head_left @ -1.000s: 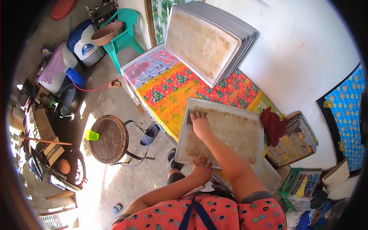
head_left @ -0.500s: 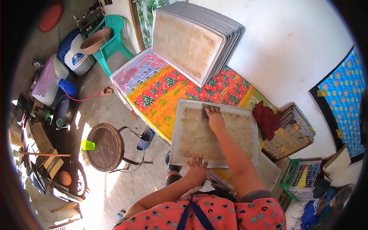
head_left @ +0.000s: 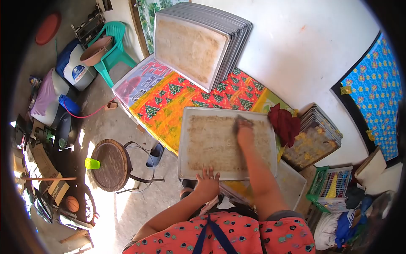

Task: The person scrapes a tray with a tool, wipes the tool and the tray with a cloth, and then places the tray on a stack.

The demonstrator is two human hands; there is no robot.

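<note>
A metal baking tray with brown stains lies on the near end of the table. My left hand rests on its near rim, fingers spread and palm down. Near the tray's far right part, my right hand presses a dark, flat scouring pad against the surface; hand and pad are smeared by motion. A crumpled dark red cloth sits by the tray's right edge. Farther back on the table leans a thick stack of baking trays, its front one browned.
A patterned tablecloth covers the table against the white wall. More stained trays stand on the right, above a green and white crate. To the left are a round wooden stool with a green cup and a green chair.
My right hand has slid the pad rightward across the tray. My left hand stays on the near rim. The whole view has shifted slightly.
</note>
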